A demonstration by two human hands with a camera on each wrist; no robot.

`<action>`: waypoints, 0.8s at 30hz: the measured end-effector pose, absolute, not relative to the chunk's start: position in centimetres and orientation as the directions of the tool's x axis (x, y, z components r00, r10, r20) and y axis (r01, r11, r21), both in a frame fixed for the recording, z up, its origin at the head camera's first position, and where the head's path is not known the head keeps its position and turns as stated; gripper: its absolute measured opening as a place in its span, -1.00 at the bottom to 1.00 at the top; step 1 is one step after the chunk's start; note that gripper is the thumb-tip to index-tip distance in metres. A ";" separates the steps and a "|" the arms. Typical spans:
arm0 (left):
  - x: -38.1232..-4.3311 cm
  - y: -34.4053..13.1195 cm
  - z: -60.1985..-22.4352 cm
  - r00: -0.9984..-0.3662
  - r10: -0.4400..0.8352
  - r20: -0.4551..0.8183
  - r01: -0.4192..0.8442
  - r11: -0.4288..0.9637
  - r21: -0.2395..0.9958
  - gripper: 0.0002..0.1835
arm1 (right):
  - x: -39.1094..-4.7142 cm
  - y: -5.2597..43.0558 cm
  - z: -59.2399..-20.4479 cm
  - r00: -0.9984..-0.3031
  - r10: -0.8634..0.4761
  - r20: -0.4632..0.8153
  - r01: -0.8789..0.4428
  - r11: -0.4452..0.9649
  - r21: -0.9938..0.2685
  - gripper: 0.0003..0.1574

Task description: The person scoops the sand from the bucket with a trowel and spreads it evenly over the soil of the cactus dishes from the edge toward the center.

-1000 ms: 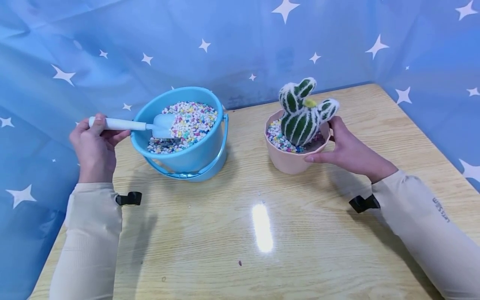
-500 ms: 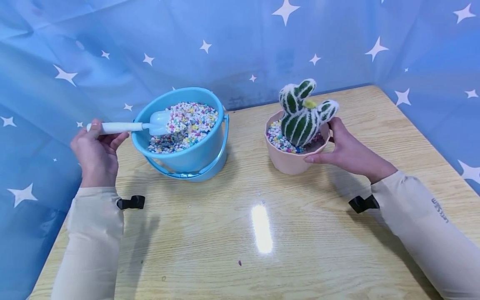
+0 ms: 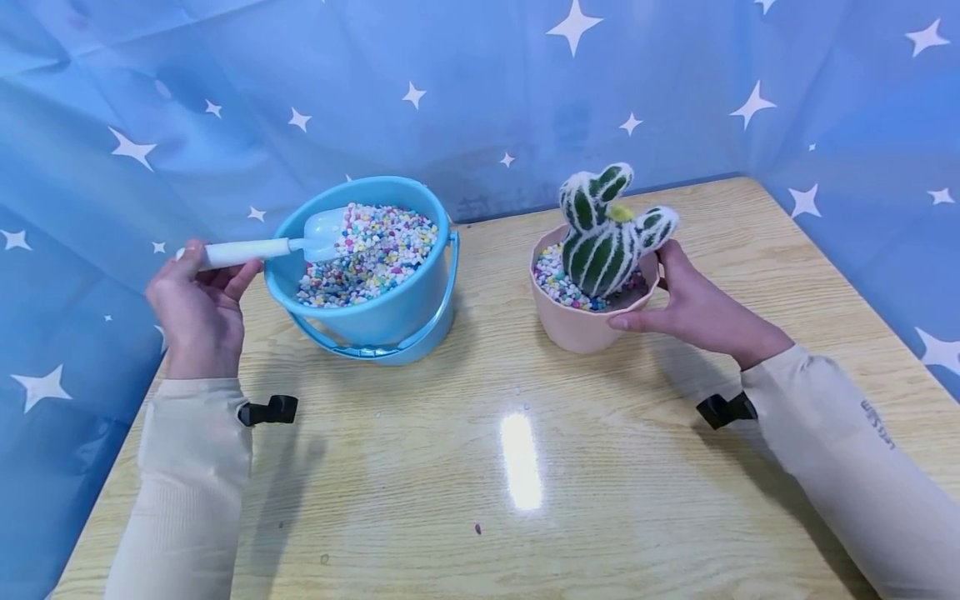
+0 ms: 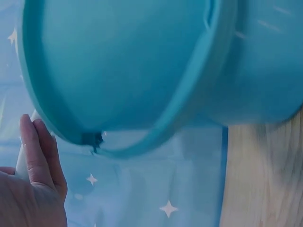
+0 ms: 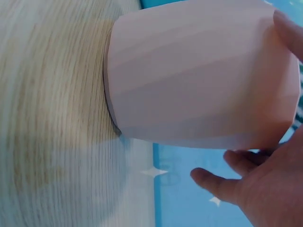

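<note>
1. Over the bead fill (image 3: 390,260) of the blue bucket (image 3: 358,327), holding the white-handled shovel (image 3: 276,248) in the left hand (image 3: 198,312), pinching the handle near its end between thumb and fingers.
2. Reaching across the bucket's left rim and bearing beads on the front of the blade (image 3: 322,235); not clearly telling a lifted load from fill lying just beyond.
3. Possibly courting a spill: gripping far back from the blade, and so letting any small roll of the wrist tip beads off.
4. Perhaps also risking a knock, by passing the handle so near the bucket's rim, and jolting beads out onto the table (image 3: 420,500).
5. At the other side, holding the pink pot (image 3: 573,328) by its rim in the right hand (image 3: 693,304), resting the thumb on the near outer wall and bringing fingers to the right edge; spreading two fingers off the wall in the right wrist view; not seeing every fingertip.
6. Steadying the pot on the table, right of the bucket and well apart, with the cactus (image 3: 602,252) and beads inside.
7. Likely endangering balance by pressing one side of the rim only: tilting the pot, or nudging the cactus by brushing its right arm just above the fingers.
</note>
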State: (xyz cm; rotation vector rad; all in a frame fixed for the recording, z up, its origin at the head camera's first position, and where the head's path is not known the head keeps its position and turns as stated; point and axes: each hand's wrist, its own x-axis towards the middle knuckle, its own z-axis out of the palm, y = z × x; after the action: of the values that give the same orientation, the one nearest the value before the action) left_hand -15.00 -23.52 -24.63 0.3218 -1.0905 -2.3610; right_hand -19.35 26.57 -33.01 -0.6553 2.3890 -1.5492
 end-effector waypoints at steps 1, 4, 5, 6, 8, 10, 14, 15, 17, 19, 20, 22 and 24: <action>-14.9 -23.2 -24.5 -0.840 -0.543 0.008 0.356 -0.540 0.762 -0.81 | -19.4 26.5 -33.0 -0.876 -0.479 0.058 -0.247 0.341 -0.907 0.33; -14.7 -22.5 -24.2 -0.845 -0.533 0.031 0.364 -0.532 0.765 -0.81 | -19.3 26.5 -33.1 -0.879 -0.474 0.056 -0.241 0.340 -0.909 0.34; -14.6 -22.2 -24.1 -0.849 -0.527 0.039 0.365 -0.531 0.765 -0.81 | -19.2 26.4 -33.1 -0.881 -0.470 0.056 -0.240 0.342 -0.909 0.36; -14.6 -21.9 -24.0 -0.852 -0.521 0.045 0.366 -0.533 0.763 -0.81 | -19.2 26.4 -33.1 -0.882 -0.468 0.059 -0.242 0.342 -0.908 0.37; -14.6 -21.3 -23.8 -0.860 -0.507 0.056 0.365 -0.537 0.760 -0.81 | -19.2 26.3 -33.2 -0.882 -0.467 0.067 -0.248 0.338 -0.908 0.39; -14.6 -20.7 -23.7 -0.869 -0.491 0.065 0.360 -0.534 0.765 -0.81 | -19.2 26.3 -33.2 -0.880 -0.470 0.073 -0.255 0.335 -0.907 0.40; -14.6 -19.4 -23.3 -0.884 -0.461 0.075 0.344 -0.532 0.774 -0.83 | -19.2 26.4 -33.2 -0.876 -0.477 0.072 -0.255 0.331 -0.909 0.39; -14.6 -19.1 -23.2 -0.889 -0.451 0.078 0.338 -0.532 0.776 -0.84 | -19.2 26.4 -33.2 -0.877 -0.476 0.071 -0.254 0.332 -0.908 0.39; -14.7 -18.5 -23.1 -0.897 -0.434 0.083 0.327 -0.529 0.783 -0.85 | -19.2 26.3 -33.2 -0.879 -0.472 0.072 -0.254 0.333 -0.908 0.39; -14.8 -18.0 -22.9 -0.904 -0.420 0.086 0.319 -0.524 0.790 -0.85 | -19.2 26.2 -33.2 -0.881 -0.467 0.076 -0.257 0.338 -0.905 0.38; -14.8 -17.7 -22.8 -0.907 -0.412 0.085 0.313 -0.526 0.790 -0.85 | -19.2 26.2 -33.2 -0.880 -0.468 0.079 -0.261 0.338 -0.904 0.39; -14.8 -17.3 -22.6 -0.913 -0.400 0.083 0.303 -0.529 0.793 -0.84 | -19.2 26.1 -33.2 -0.876 -0.474 0.086 -0.270 0.334 -0.903 0.38; -14.9 -16.9 -22.4 -0.918 -0.389 0.082 0.295 -0.529 0.796 -0.84 | -19.2 26.1 -33.2 -0.872 -0.481 0.092 -0.277 0.331 -0.902 0.38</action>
State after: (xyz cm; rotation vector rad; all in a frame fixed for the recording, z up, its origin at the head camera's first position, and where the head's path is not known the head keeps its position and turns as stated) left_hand -14.94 -16.89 -22.42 0.1472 -1.2441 -2.4449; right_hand -19.18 26.11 -33.17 -0.6937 2.3994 -1.5672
